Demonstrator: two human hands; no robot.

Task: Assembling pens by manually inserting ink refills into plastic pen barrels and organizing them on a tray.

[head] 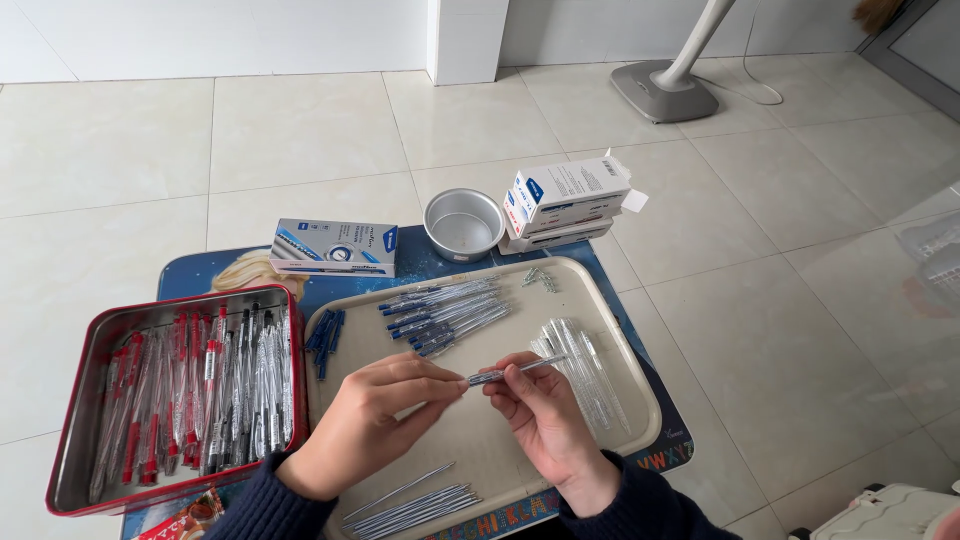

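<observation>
Head view: at centre frame both hands meet over a smooth beige plastic tray (640, 420) with rounded corners; the left hand (365, 425) has its fingertips pinched together on the near end of a slim pen (512, 371), while the right hand (545, 410) curls loosely around the clear barrel, thumb and forefinger pressed on it; the pen lies nearly level, just above the tray. On the tray, upper part, lies a fan of blue-capped pens (445, 312); to the right, a heap of clear barrels (585, 365); at the lower edge, thin grey refills (415, 505). At left, a red metal tin (75, 440) holds red and black pens; above the tray stand a round metal bowl (464, 224) and stacked card boxes (565, 200).
</observation>
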